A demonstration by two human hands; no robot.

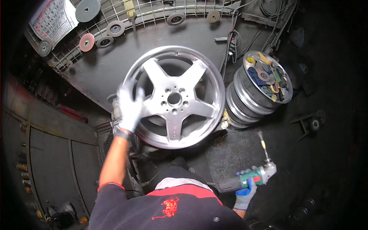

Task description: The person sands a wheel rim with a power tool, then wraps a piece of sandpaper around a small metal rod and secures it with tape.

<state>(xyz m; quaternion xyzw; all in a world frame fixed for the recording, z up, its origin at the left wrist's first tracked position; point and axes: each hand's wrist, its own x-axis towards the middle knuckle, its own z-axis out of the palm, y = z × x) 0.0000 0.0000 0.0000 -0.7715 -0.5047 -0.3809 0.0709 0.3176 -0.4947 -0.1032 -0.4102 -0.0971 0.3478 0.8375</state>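
A five-spoke alloy wheel rim [173, 128] lies face up in front of me, its bare metal bright under the light. My left hand [129, 105], in a pale work glove, is over the rim's left edge with the fingers apart; it is somewhat blurred. Off to the right, my right hand [246, 191] wears a grey and blue glove and is wrapped round a green and grey angle grinder [249, 179]. A thin shaft with a yellowish section and a blurred tip [263, 144] points up from the grinder's head, away from the wheel.
Stacked rims [245, 96] stand at the right, the top one holding discs and abrasive scraps [264, 76]. Grinding discs [115, 28] hang on a wire grid at the back, beside a calendar [53, 19]. Cables [230, 46] hang behind the stack. A metal stand [312, 124] is farther right.
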